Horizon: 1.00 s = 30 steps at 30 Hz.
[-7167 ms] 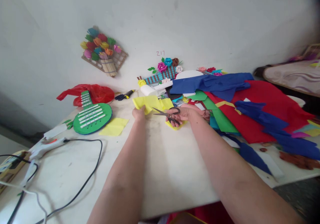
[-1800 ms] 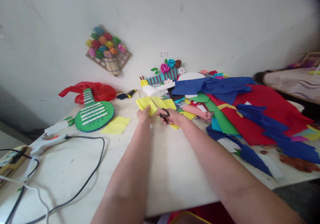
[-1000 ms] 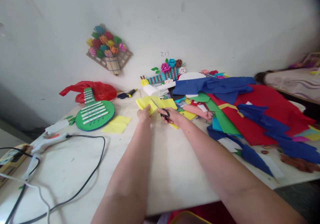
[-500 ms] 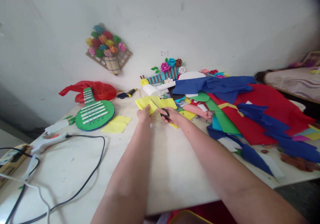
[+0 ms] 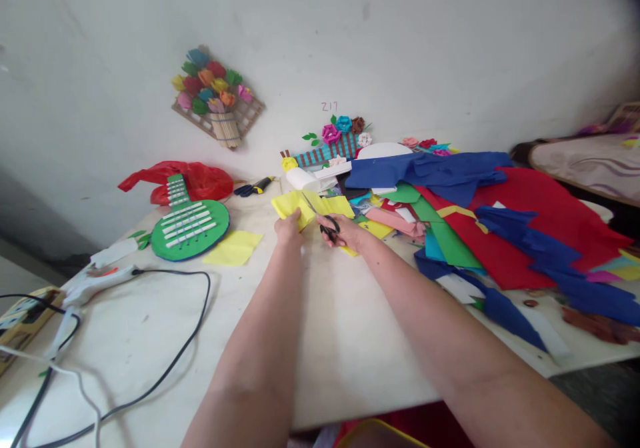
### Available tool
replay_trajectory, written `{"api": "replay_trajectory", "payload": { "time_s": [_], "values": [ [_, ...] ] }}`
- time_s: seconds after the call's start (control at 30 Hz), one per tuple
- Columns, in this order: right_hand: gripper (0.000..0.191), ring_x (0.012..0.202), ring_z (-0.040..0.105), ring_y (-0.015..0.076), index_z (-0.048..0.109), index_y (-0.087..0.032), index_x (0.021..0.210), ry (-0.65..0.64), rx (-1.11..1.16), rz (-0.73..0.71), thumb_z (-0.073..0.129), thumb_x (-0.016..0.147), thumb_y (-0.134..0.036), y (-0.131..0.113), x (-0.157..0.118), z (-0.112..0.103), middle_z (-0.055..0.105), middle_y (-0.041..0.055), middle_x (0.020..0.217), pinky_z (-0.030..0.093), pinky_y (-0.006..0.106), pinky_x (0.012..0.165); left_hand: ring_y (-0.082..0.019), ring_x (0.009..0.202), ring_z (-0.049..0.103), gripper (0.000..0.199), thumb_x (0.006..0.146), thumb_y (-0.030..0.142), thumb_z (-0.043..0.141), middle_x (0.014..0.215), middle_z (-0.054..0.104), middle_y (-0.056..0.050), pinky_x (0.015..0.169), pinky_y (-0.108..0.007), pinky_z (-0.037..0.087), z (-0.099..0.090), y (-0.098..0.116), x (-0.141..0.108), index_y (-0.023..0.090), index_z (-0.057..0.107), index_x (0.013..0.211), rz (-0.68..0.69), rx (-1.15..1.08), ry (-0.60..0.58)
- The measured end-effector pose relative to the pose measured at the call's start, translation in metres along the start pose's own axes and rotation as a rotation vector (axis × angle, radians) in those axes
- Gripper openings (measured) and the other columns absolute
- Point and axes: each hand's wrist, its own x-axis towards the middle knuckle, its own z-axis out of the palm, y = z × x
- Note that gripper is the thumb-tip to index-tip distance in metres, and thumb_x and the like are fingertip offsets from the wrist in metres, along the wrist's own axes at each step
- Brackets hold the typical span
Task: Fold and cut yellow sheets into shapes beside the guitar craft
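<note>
My left hand [image 5: 289,227] pinches a folded piece of yellow crepe paper [image 5: 286,205] above the table. In my right hand [image 5: 345,230] is a pair of scissors [image 5: 329,227] with black handles, the fingers wrapped through the loops. The scissor blades point up and left and lie across the yellow paper; its right part extends beyond them. Some yellow paper also shows beneath my right hand. A separate yellow sheet [image 5: 234,248] lies flat to the left, against a green paper guitar [image 5: 193,229] with white strips.
A white glue gun [image 5: 100,287] with a black cord looping over the table [image 5: 150,341] lies at the left. Pliers [image 5: 255,186] and a red plastic bag [image 5: 200,178] are behind. Blue [image 5: 425,170] and red paper [image 5: 555,215] pile up at the right.
The scissor handles have spread somewhat apart, and the blades have shifted slightly on the yellow paper. My left hand has barely moved.
</note>
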Motion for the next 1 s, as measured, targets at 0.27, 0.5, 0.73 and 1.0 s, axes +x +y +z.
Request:
{"api": "replay_trajectory", "payload": {
  "time_s": [0.27, 0.5, 0.73, 1.0],
  "values": [
    [0.047, 0.035, 0.049, 0.0073, 0.052, -0.014, 0.085, -0.012, -0.020, 0.071, 0.054, 0.073, -0.059, -0.006, 0.004, -0.002, 0.055, -0.0013, 0.051, 0.021, 0.015, 0.024, -0.019, 0.070, 0.063, 0.016, 0.062, 0.004, 0.066, 0.077, 0.064, -0.007, 0.065, -0.034, 0.053, 0.000, -0.003, 0.000, 0.011, 0.059, 0.075, 0.016, -0.009, -0.041],
    [0.048, 0.034, 0.048, 0.0071, 0.052, -0.014, 0.079, -0.020, -0.055, 0.089, 0.055, 0.071, -0.061, -0.006, 0.018, -0.006, 0.053, -0.0016, 0.048, 0.020, 0.015, 0.025, -0.016, 0.062, 0.061, 0.014, 0.064, 0.003, 0.064, 0.078, 0.064, -0.007, 0.064, -0.036, 0.054, 0.000, -0.001, -0.001, 0.010, 0.058, 0.075, 0.002, -0.026, -0.058],
    [0.044, 0.033, 0.043, 0.0048, 0.052, -0.014, 0.074, -0.008, -0.019, 0.030, 0.057, 0.072, -0.057, 0.000, 0.018, -0.005, 0.051, -0.0028, 0.048, 0.019, 0.015, 0.025, -0.019, 0.070, 0.063, 0.016, 0.064, 0.004, 0.064, 0.081, 0.064, -0.007, 0.065, -0.037, 0.054, 0.000, 0.000, -0.002, 0.011, 0.058, 0.078, -0.018, -0.030, -0.042],
    [0.041, 0.032, 0.041, 0.0039, 0.052, -0.014, 0.076, 0.057, 0.003, 0.036, 0.058, 0.072, -0.054, -0.003, 0.013, 0.000, 0.049, -0.0042, 0.047, 0.018, 0.015, 0.026, -0.019, 0.070, 0.063, 0.017, 0.062, 0.004, 0.066, 0.081, 0.064, -0.008, 0.066, -0.037, 0.054, 0.000, -0.002, 0.002, 0.010, 0.058, 0.076, 0.003, -0.029, -0.027]
  ]
}}
